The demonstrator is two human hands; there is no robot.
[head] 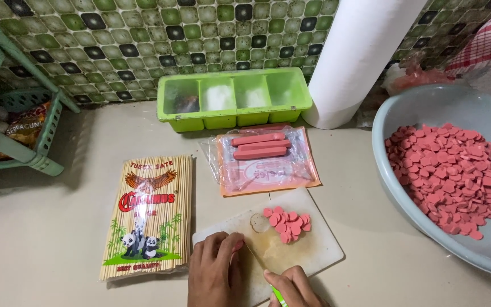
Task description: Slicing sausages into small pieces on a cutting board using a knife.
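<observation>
Down at the bottom edge of the head view, your 2 hands work over a white cutting board (313, 250) lying on a pale countertop (41, 244). Your left hand (216, 272) rests palm down on the board's near left part, fingers curled together and pressing on a pink sausage (238, 245), of which only a small end shows past the fingertips. Your right hand (294, 287) sits just beside it, fingers clamped on a knife with a green handle (278, 297); its thin blade runs up and left toward the sausage end. On the board's far side lies a small heap of pink sausage slices (288, 222), next to a round pale stain. Beyond the board, touching its far edge, an opened clear and orange packet (265, 170) holds 3 whole sausages side by side. To the left of the board lies a flat pack of bamboo skewers (149, 216). Along the green tiled wall stands a lime green box with 4 compartments (234, 98), and a white paper roll (359, 57) stands just right of it. At the right, a large grey-blue basin (421, 108) holds a big pile of pink slices. A green plastic rack (12, 102) stands at the far left.
</observation>
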